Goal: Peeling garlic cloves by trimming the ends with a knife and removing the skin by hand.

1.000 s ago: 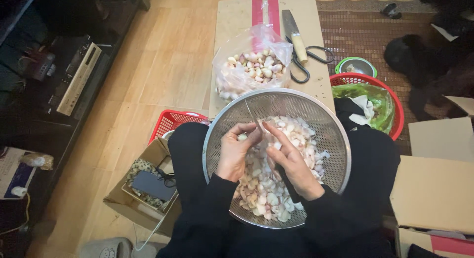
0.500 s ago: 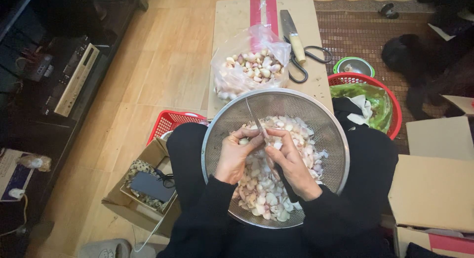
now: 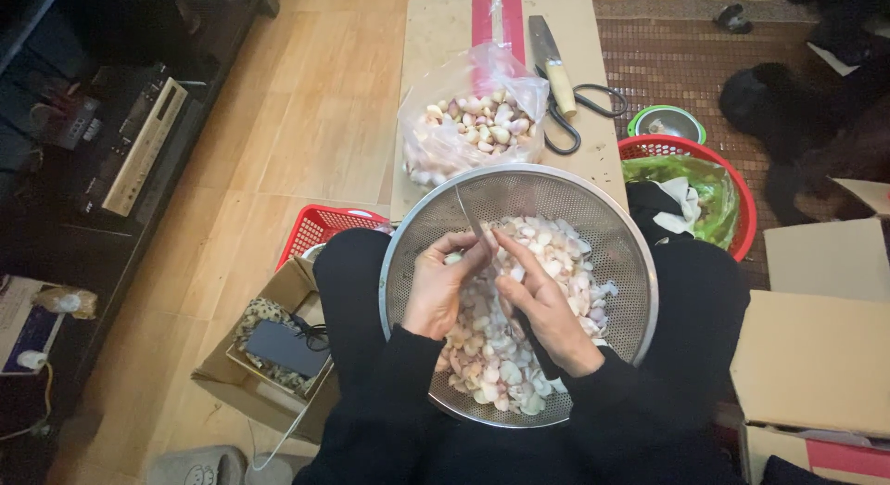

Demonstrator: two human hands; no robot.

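Note:
A round metal colander [image 3: 607,230] rests on my lap, holding many garlic cloves and skins [image 3: 556,262]. Over it, my left hand [image 3: 443,286] pinches a single garlic clove [image 3: 453,258] between thumb and fingers. My right hand [image 3: 542,304] grips a small knife [image 3: 468,214], its thin blade pointing up and away, meeting the clove. Both sleeves are black. Behind the colander a clear plastic bag of unpeeled garlic [image 3: 468,123] sits on a wooden board [image 3: 436,31].
On the board lie a larger knife [image 3: 554,63] and black scissors [image 3: 584,109]. A red basket [image 3: 723,184] with green plastic stands right, a small metal bowl [image 3: 666,123] behind it. Another red basket [image 3: 320,230] and cardboard boxes [image 3: 816,355] flank my legs. A black cabinet [image 3: 102,160] stands left.
My hands stay over the colander; the fingers and the knife shifted only slightly against the clove. Nothing else moved.

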